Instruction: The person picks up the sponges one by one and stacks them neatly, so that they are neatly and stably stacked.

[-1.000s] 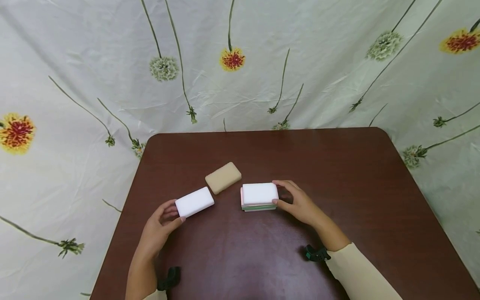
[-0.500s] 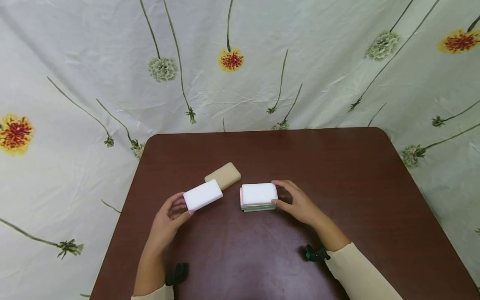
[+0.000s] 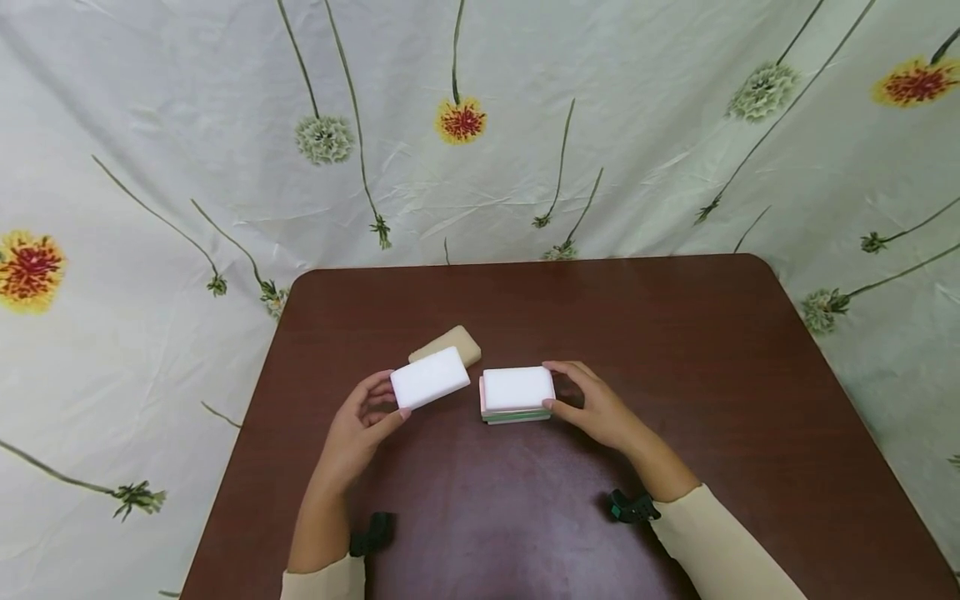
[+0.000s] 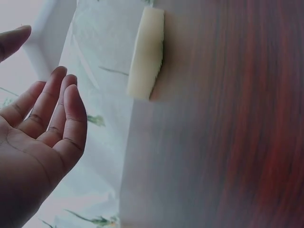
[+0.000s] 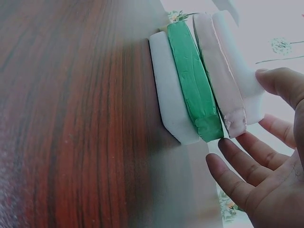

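A plain white rectangular block (image 3: 430, 377) is held at its left end by my left hand (image 3: 352, 437), thumb on the near side and fingers on the far side. It is raised and covers part of a cream, sponge-like block (image 4: 148, 52) with a dark, rough underside, which lies on the table. To the right is a stack: a white block at the bottom, a green block (image 5: 192, 78), a pinkish block (image 5: 221, 76) and a white top block (image 3: 517, 388). My right hand (image 3: 600, 408) pinches the top block's right end between thumb and fingers.
The blocks are on a dark red-brown table (image 3: 637, 317) with rounded far corners. Behind it hangs a white flower-print cloth (image 3: 645, 108). A dark strap with a small device (image 3: 633, 507) is on the right wrist; another dark device (image 3: 372, 533) is at the left wrist.
My left hand has carried its white block to the right and away from me, from beside the cream block to in front of it, near the stack. My right hand has stayed put.
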Tool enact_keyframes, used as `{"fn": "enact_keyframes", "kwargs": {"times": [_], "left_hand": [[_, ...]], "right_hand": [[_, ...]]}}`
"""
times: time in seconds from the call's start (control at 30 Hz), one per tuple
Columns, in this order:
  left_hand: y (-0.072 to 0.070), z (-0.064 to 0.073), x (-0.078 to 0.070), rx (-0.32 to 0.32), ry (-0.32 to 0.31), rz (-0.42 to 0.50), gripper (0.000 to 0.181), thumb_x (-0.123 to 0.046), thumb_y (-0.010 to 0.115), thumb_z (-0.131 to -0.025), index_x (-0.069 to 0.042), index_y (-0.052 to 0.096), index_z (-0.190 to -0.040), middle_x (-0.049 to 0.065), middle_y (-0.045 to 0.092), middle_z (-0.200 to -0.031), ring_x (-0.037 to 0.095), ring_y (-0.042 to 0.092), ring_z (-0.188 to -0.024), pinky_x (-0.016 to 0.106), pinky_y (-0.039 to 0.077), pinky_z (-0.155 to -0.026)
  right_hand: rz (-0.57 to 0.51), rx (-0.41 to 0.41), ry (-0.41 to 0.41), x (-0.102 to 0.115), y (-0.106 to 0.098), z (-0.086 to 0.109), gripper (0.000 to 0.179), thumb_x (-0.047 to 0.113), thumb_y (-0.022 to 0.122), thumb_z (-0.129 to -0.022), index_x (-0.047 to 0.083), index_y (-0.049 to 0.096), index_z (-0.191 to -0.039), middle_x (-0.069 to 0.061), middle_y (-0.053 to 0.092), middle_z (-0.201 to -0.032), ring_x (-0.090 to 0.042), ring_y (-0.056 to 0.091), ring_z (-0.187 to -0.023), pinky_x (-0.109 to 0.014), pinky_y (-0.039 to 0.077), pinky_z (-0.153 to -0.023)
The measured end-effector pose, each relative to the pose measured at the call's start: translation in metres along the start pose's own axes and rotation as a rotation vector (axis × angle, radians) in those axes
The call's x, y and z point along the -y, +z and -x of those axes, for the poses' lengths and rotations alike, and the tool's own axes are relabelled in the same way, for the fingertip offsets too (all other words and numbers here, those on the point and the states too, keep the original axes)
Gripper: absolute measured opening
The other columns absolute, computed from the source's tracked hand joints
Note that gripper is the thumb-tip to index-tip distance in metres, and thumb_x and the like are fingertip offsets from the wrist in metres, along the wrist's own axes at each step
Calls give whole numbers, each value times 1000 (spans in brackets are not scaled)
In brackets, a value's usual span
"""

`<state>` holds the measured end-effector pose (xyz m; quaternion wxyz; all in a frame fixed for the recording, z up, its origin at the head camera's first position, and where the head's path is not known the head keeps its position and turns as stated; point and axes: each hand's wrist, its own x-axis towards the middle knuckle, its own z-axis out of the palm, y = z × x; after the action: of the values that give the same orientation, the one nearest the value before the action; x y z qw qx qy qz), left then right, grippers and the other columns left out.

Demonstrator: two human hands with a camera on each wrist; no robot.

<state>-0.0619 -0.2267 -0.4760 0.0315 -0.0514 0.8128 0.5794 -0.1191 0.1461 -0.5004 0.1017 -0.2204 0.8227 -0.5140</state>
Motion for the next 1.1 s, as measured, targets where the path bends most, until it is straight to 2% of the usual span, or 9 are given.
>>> {"fn": "enact_keyframes", "kwargs": {"times": [0.27,0.47,0.73,1.1], "left_hand": [[16,-7,-9,60,41,-5,63,-19,78,-89,-16,49,-145,12,58,-134,28,57,-119,22,52,-86],[30,-12,-17,87,90,-26,62,-16,80,-88,-15,52,-142,12,60,-131,27,58,-120,25,52,-89],[47,-15,-27,124,144,-63,61,-21,82,-86,-18,55,-141,11,65,-126,26,60,-120,39,54,-93],[69,-19,-35,163,176,-103,58,-23,82,-87,-23,56,-139,2,66,-124,18,61,-118,37,54,-91]], "right_hand": [[5,-3,1,0,0,0,59,20,73,-95,10,49,-148,-9,49,-145,-31,52,-132,-48,51,-104],[6,-3,1,0,0,-1,59,19,73,-94,10,50,-147,-8,50,-145,-31,51,-134,-49,51,-105],[30,0,-4,0,0,-1,59,22,73,-95,11,49,-148,-7,50,-146,-31,51,-133,-49,50,-105],[63,-9,-3,2,-2,0,59,27,74,-94,17,50,-147,-7,51,-145,-32,54,-130,-52,49,-105]]}}
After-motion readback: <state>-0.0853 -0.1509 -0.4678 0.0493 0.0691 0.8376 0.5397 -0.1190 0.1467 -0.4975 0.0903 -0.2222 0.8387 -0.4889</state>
